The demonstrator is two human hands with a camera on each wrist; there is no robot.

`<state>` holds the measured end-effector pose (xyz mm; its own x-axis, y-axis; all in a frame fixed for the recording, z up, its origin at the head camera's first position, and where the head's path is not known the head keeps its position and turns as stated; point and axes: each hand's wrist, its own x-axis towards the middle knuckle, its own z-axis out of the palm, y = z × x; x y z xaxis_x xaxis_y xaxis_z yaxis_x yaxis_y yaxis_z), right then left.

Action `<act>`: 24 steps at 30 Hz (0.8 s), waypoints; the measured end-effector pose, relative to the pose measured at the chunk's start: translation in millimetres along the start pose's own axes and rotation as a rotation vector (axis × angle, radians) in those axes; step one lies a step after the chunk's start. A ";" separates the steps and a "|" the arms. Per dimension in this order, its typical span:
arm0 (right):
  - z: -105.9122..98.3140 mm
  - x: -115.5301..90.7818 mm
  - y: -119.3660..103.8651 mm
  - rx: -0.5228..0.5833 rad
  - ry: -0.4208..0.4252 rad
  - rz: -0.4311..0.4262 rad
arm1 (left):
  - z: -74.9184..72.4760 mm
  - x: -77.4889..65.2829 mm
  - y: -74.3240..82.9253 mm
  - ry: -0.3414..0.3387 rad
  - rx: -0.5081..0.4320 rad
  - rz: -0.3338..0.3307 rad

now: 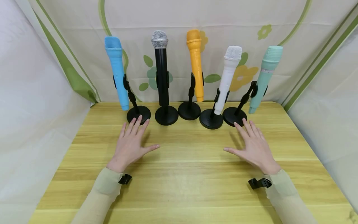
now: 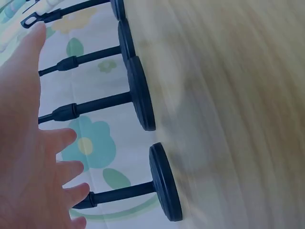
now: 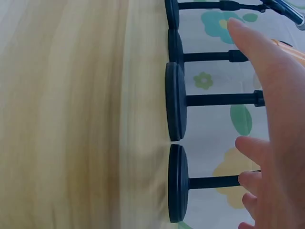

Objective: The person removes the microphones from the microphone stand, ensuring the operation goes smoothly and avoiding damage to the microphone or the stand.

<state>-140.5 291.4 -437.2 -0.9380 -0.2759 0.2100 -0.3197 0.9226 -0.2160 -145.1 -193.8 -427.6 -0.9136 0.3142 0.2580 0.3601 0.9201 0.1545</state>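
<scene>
My left hand (image 1: 130, 144) hovers over the table with its fingers spread and holds nothing. Its fingertips overlap the round black base of the stand (image 1: 139, 114) that bears a blue microphone (image 1: 117, 68). On the other side my right hand (image 1: 255, 147) is likewise spread and bare, nearest to the stand (image 1: 235, 116) of a mint green microphone (image 1: 265, 79). Between these stand a black microphone with a silver head (image 1: 161, 68), an orange microphone (image 1: 196, 62) and a white microphone (image 1: 227, 77), each tilted or upright in its own black stand.
The wooden table (image 1: 179, 186) reaches back to a floral curtain (image 1: 179, 15). White cloth (image 1: 28, 109) hangs along the left, and more of it on the right. Round stand bases (image 2: 141, 93) sit side by side near the table's back edge.
</scene>
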 end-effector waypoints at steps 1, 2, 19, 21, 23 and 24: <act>-0.4 0.9 -0.3 0.011 0.005 0.000 | -0.6 0.5 -0.3 0.010 -0.009 -0.002; -1.0 1.9 -0.6 0.023 0.012 0.003 | -1.4 1.1 -0.9 0.023 -0.020 -0.004; -12.3 6.3 -14.9 0.473 0.175 0.074 | 0.3 14.3 -44.3 0.137 -0.519 -0.238; -11.3 6.5 -17.2 0.505 0.197 0.069 | 1.6 19.4 -53.8 0.149 -0.572 -0.288; -11.6 6.5 -21.8 0.534 0.212 0.061 | 1.7 25.7 -62.4 0.170 -0.617 -0.327; -11.9 6.5 -24.7 0.549 0.219 0.055 | 1.4 29.6 -65.7 0.182 -0.644 -0.345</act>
<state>-137.1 270.0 -419.2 -0.9244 -0.1158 0.3635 -0.3487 0.6430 -0.6819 -196.1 -244.7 -431.5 -0.9690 -0.0620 0.2392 0.1495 0.6233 0.7676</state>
